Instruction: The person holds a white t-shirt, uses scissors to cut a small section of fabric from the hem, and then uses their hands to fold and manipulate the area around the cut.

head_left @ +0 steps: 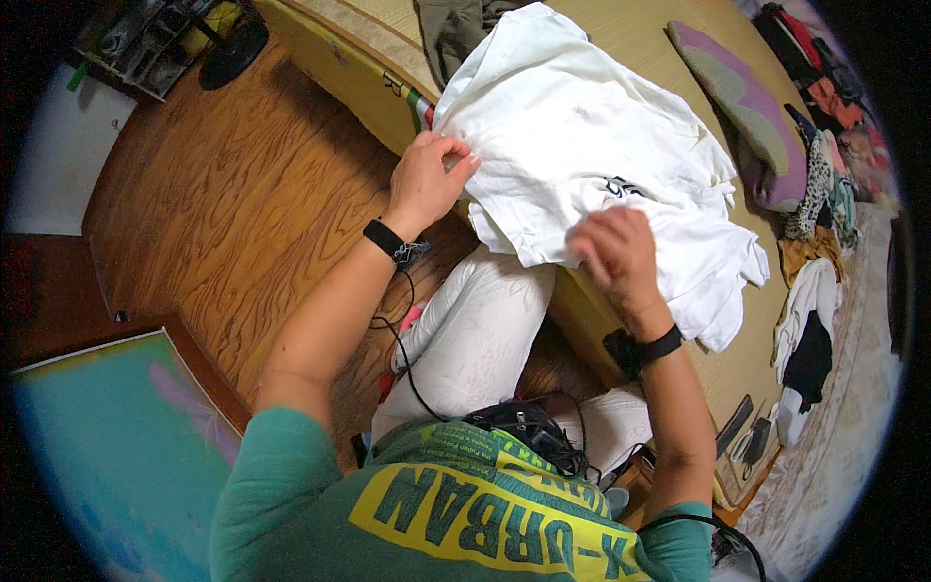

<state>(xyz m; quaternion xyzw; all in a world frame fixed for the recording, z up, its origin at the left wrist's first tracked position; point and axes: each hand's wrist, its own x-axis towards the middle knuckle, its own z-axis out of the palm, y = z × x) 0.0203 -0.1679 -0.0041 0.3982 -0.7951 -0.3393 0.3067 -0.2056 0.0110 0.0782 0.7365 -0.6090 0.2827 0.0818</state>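
A white T-shirt (572, 116) with a small dark print lies spread and wrinkled over the near edge of a yellowish board-like surface. At its left edge, my left hand (427, 179) has thumb and fingers closed in a pinch on the cloth. My right hand (616, 252) hovers over or touches the lower part of the shirt, near the print. Motion smears its curled fingers, so its grip is unclear. Part of the shirt's lower edge hangs down toward my knees.
Beyond the shirt lies a dark olive garment (456, 34). A purple and beige pad-like item (742, 112) is to the right, with piled clothes (819, 184) past it. A tray of small items (752, 446) stands at lower right. Wooden floor (242, 194) stretches left.
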